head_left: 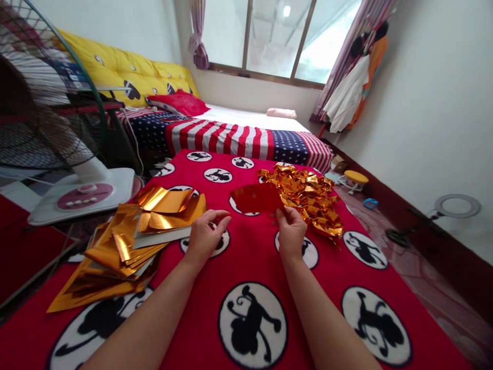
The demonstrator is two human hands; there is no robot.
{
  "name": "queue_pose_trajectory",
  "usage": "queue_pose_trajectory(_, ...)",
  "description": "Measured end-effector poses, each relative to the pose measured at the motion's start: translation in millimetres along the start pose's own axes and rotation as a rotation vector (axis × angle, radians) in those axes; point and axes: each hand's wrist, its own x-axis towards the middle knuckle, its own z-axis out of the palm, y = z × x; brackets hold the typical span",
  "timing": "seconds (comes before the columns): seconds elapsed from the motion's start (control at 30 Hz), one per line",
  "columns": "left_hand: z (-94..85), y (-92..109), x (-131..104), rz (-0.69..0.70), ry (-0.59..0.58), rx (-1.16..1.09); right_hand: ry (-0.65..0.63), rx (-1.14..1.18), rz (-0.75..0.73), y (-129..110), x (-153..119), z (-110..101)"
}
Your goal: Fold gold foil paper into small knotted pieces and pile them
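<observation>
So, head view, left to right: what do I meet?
Fan → gold sheets → left hand → red sheet → right hand → stool → ring light.

Gold sheets (165,199) shiny, foil-like; tablecloth (250,262) matt, prob. cloth.

One Red Sheet (258,199), One Gold Stack (134,241), One Gold Heap (306,191)

There were two hands, one left hand (205,234) and one right hand (291,231). The gold stack lay by the tabletop's (254,262) left edge, the gold heap toward its far right corner; overlap hid both piles' piece counts. Beyond were one fan (90,167), one bed (241,140) and one ring light (458,205).
</observation>
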Motion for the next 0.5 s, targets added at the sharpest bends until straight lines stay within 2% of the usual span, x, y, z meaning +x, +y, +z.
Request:
queue_pose_trajectory(0.07, 1.2, 3, -1, -0.136, -0.052, -0.176, 0.069, -0.013, -0.16, -8, -3, 2)
queue_pose_trajectory(0.13, 2.6, 7, -2, -0.285, -0.156, -0.426, 0.018, -0.078, -0.302, -13, -8, 4)
queue_pose_trajectory(0.2, 2.9, 11, -2, -0.41, -0.23, -0.668, -0.119, -0.142, -0.412, -15, -14, 6)
queue_pose_trajectory(0.27, 1.6, 16, -1, -0.489, -0.237, -0.827, -0.304, -0.195, -0.489, -14, -19, 7)
queue_pose_trajectory(0.4, -3.0, 18, 2, -0.647, -0.169, -0.889, -0.62, -0.235, -0.566, -13, -25, 6)
queue_pose_trajectory(0.5, -3.5, 12, 3, -0.715, -0.112, -0.824, -0.709, -0.217, -0.549, -14, -26, 6)
